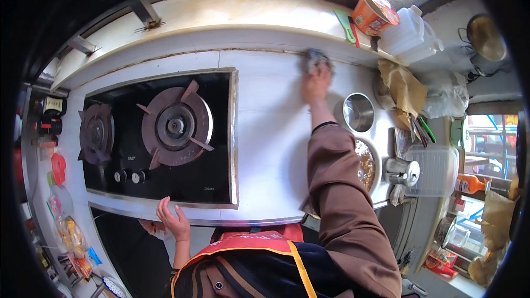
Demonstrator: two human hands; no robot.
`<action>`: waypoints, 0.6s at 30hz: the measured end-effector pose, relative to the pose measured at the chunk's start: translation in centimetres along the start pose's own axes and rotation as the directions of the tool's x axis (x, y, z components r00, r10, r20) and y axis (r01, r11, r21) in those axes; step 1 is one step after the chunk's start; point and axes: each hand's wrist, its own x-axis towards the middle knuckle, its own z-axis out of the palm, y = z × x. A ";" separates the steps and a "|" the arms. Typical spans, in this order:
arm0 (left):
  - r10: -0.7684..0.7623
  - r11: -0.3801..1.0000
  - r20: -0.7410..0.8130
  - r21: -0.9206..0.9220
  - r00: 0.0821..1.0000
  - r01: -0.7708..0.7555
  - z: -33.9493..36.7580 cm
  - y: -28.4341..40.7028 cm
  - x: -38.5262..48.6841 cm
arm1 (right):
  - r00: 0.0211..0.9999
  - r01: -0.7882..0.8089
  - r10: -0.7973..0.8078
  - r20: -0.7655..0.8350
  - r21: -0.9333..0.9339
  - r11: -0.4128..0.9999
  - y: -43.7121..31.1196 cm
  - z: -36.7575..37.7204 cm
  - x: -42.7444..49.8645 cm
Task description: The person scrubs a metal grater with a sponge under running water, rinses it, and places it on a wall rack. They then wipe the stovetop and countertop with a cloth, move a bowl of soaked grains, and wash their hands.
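Note:
My right hand [317, 85] is stretched to the back of the white countertop [265, 140], pressing a bunched grey cloth [318, 60] near the wall joint. The cloth and fingertips are blurred. Just right of that wrist stands a stainless steel pot [358, 111]. My left hand [174, 220] hangs at the counter's front edge with fingers apart and nothing in it. Beyond it lies a black glass two-burner gas hob [165, 182] with two knobs. Its larger burner [176, 125] has a round pan support with prongs.
A white bowl [376, 161] of brown food is partly behind my sleeve. Further right are a metal jug [401, 171], knives [418, 130] and a clear plastic box [434, 169]. On the back ledge stand a noodle tub [374, 13], a green scraper [344, 22] and plastic jugs [403, 31].

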 end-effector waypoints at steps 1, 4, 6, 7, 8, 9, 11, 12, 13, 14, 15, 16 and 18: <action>-0.003 1.000 -0.002 -0.010 1.000 0.003 0.1 0.0 0.0 | 0.996 -0.080 0.084 0.031 -0.117 0.990 1.7 0.2 0.3; -0.021 1.000 -0.021 -0.003 1.000 0.020 -0.4 -0.4 -0.8 | 0.884 -0.432 0.451 0.126 -0.153 0.889 0.8 0.7 -0.3; -0.006 1.000 -0.027 0.005 1.000 0.006 -1.1 -0.5 -1.0 | 0.866 -0.474 0.485 0.124 -0.110 0.874 -1.7 -0.2 -2.4; 0.008 1.000 -0.046 -0.004 0.999 -0.008 -1.2 -1.0 -1.4 | 0.878 -0.461 0.466 0.104 -0.074 0.884 -2.7 -0.2 -3.7; 0.017 1.000 -0.046 -0.011 0.999 -0.018 -1.6 -1.3 -1.8 | 0.931 -0.350 0.354 0.093 -0.056 0.935 -3.5 -0.5 -5.5; 0.035 0.999 -0.050 -0.018 0.998 -0.036 -1.9 -1.3 -1.8 | 0.968 -0.239 0.241 0.073 -0.034 0.970 -4.1 -0.7 -7.6; 0.062 0.997 -0.052 -0.037 0.997 -0.064 -2.0 -2.2 -1.9 | 0.997 -0.053 0.050 0.064 0.056 0.997 -7.2 -1.5 -11.2; 0.068 0.995 -0.056 -0.063 0.996 -0.072 -2.5 -2.3 -1.8 | 0.997 0.007 -0.015 0.078 0.106 0.994 -8.4 -2.5 -13.3; 0.075 0.992 -0.057 -0.095 0.996 -0.080 -2.9 -2.4 -1.8 | 0.993 0.066 -0.080 0.089 0.150 0.986 -9.5 -3.8 -15.4; 0.075 0.989 -0.061 -0.121 0.995 -0.082 -3.6 -2.6 -2.0 | 0.984 0.127 -0.147 0.099 0.192 0.973 -10.7 -5.4 -17.6; 0.088 0.988 -0.068 -0.122 0.994 -0.096 -4.2 -3.2 -2.4 | 0.970 0.187 -0.216 0.106 0.234 0.954 -12.0 -6.7 -19.7; 0.104 0.982 -0.073 -0.148 0.992 -0.114 -4.7 -3.9 -2.5 | 0.963 0.202 -0.239 0.126 0.252 0.947 -12.6 -7.7 -21.8; 0.121 0.976 -0.068 -0.173 0.990 -0.131 -5.8 -5.4 -3.5 | 0.942 0.217 -0.276 0.193 0.280 0.935 -13.1 -9.6 -26.5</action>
